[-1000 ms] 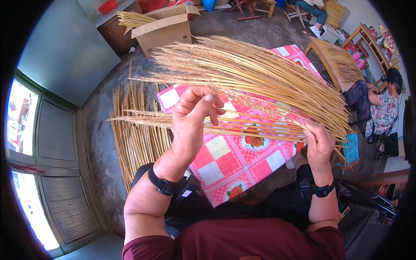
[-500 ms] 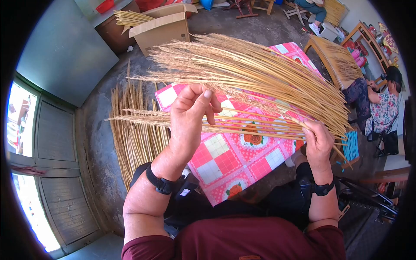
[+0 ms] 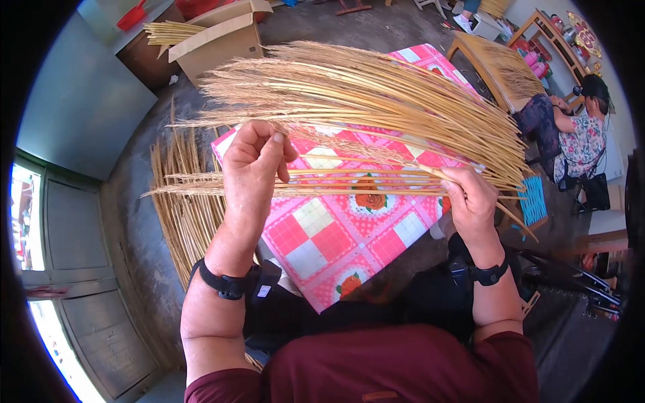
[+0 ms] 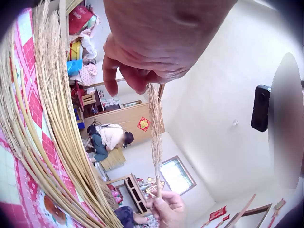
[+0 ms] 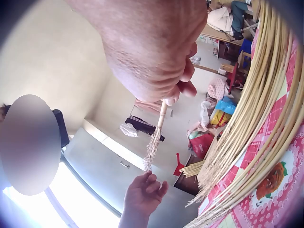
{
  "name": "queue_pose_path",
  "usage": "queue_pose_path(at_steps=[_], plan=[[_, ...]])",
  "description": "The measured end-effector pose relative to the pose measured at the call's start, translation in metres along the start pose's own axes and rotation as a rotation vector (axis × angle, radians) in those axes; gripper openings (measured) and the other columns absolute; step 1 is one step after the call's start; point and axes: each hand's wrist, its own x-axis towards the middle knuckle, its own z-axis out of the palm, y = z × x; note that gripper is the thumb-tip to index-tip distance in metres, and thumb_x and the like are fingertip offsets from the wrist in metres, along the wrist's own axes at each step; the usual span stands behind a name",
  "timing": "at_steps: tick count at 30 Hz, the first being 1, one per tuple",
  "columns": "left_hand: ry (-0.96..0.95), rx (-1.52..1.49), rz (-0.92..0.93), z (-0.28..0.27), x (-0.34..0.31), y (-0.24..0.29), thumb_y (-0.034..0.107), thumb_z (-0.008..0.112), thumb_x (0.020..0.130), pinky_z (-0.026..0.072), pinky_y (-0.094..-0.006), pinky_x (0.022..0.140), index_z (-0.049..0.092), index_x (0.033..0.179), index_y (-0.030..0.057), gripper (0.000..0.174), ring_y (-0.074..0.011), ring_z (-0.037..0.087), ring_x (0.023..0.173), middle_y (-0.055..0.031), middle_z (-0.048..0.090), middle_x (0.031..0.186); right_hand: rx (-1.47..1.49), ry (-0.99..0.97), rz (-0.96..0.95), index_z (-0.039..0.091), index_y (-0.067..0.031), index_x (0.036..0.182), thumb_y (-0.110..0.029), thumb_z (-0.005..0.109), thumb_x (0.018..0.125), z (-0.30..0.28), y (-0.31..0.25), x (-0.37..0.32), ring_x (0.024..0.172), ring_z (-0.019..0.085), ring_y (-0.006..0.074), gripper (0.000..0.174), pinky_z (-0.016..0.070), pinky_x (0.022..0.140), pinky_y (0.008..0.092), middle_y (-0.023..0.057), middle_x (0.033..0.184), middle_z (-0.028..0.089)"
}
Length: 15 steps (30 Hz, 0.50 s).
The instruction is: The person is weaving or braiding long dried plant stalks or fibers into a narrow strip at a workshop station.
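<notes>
A reed stalk with a feathery brown plume is stretched between my two hands above the table. My left hand pinches the plume's tip between thumb and fingers. At the other end, my right hand grips the short bare stalk, which shows below its fingers in the right wrist view. Several loose stalks lie under the held piece on the pink checked tablecloth. Beyond them is a large heap of plumed reeds, plumes to the left.
More stalks lie on the floor left of the table. An open cardboard box stands at the back left. A person sits at the right beside a wooden table. Blue cord strips are near the right table corner.
The head view has swung, moving the scene left and up. My left hand has drawn slightly left and its fingertips have closed on the plume tip. My right hand keeps its grip.
</notes>
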Motion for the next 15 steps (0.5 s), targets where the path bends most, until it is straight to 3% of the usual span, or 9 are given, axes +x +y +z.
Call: queue_pose_path(at_steps=[2, 3, 6, 10, 15], plan=[[0.044, 0.229, 0.024, 0.0, 0.001, 0.003, 0.003, 0.05, 0.09, 0.0393, -0.0168, 0.047, 0.054, 0.087, 0.0027, 0.004, -0.004, 0.05, 0.053, -0.0029, 0.059, 0.07, -0.009, -0.008, -0.008, 0.062, -0.0027, 0.089, 0.004, 0.064, 0.073, -0.001, -0.001, 0.0, 0.062, 0.061, 0.0268, 0.018, 0.0468, 0.055, 0.0327, 0.0119, 0.071, 0.061], [0.065, 0.465, 0.188, -0.002, 0.004, -0.001, 0.001, 0.051, 0.088, 0.0392, -0.0162, 0.046, 0.055, 0.089, 0.0014, 0.004, -0.0023, 0.048, 0.055, -0.0012, 0.057, 0.069, -0.007, -0.006, -0.01, 0.062, -0.0027, 0.089, 0.004, 0.064, 0.073, 0.0, -0.001, 0.0, 0.062, 0.061, 0.0268, 0.017, 0.0468, 0.055, 0.0327, 0.0118, 0.071, 0.061], [0.147, 0.531, 0.208, -0.005, 0.006, -0.005, 0.002, 0.06, 0.081, 0.0404, -0.0189, 0.051, 0.059, 0.084, 0.0026, 0.003, -0.0015, 0.047, 0.056, 0.0015, 0.055, 0.061, 0.0, -0.008, -0.012, 0.063, -0.0027, 0.089, 0.004, 0.064, 0.073, 0.0, -0.001, -0.001, 0.061, 0.061, 0.0266, 0.017, 0.0468, 0.054, 0.0326, 0.0116, 0.071, 0.061], [0.154, 0.6, 0.196, -0.006, 0.009, -0.003, 0.002, 0.061, 0.081, 0.0416, -0.0196, 0.052, 0.059, 0.084, 0.0027, 0.004, -0.002, 0.048, 0.056, 0.0003, 0.056, 0.06, 0.032, -0.025, 0.0, 0.063, -0.0029, 0.091, 0.004, 0.063, 0.074, 0.002, -0.001, -0.003, 0.062, 0.061, 0.0266, 0.018, 0.0471, 0.055, 0.0325, 0.0118, 0.072, 0.061], [0.149, 0.841, 0.362, -0.004, 0.012, -0.007, 0.003, 0.06, 0.079, 0.0457, -0.0262, 0.054, 0.059, 0.084, 0.0031, 0.005, -0.0138, 0.057, 0.054, -0.0085, 0.06, 0.063, 0.045, -0.059, 0.034, 0.062, -0.0037, 0.093, 0.003, 0.062, 0.075, 0.007, -0.003, -0.005, 0.066, 0.062, 0.0276, 0.019, 0.0486, 0.058, 0.0331, 0.0119, 0.075, 0.062]])
